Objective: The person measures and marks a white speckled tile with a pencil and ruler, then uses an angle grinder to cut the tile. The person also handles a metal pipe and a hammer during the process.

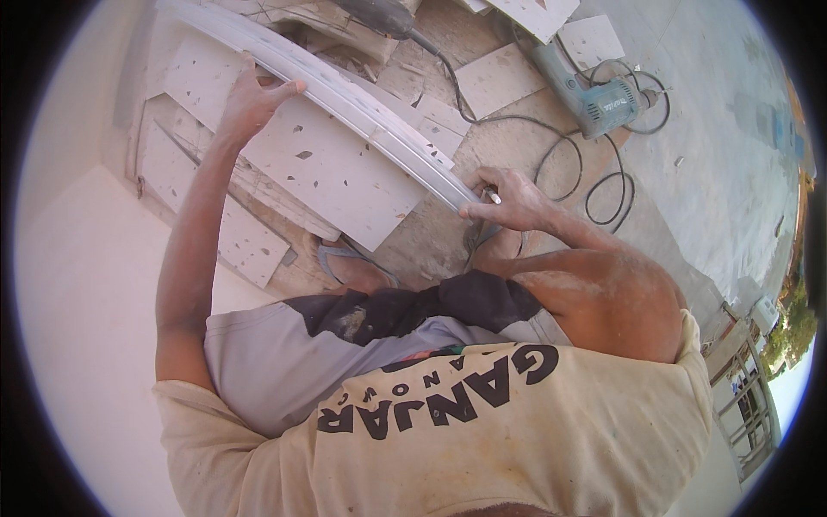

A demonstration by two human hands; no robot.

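Observation:
A long aluminium straightedge (366, 129) lies slantwise across a white tile with dark flecks (332, 164). My left hand (252, 105) holds its upper-left part, thumb pointing along the bar and fingers at its edge. At the lower-right end, my right hand (515, 200) grips the bar with thumb and fingers curled around it. A short white pen-like stick (493, 196) pokes out between the right fingers; its kind is not plain. The tile rests over other pieces on the dusty floor, just ahead of my sandalled foot (357, 267).
To the right lies a teal corded power drill (607, 105), its black cable (551, 129) looped on the floor. A dark power tool (379, 15) sits at the top. Cut tile pieces (500, 79) are scattered about; another flecked tile (250, 246) lies by the left wall (95, 233).

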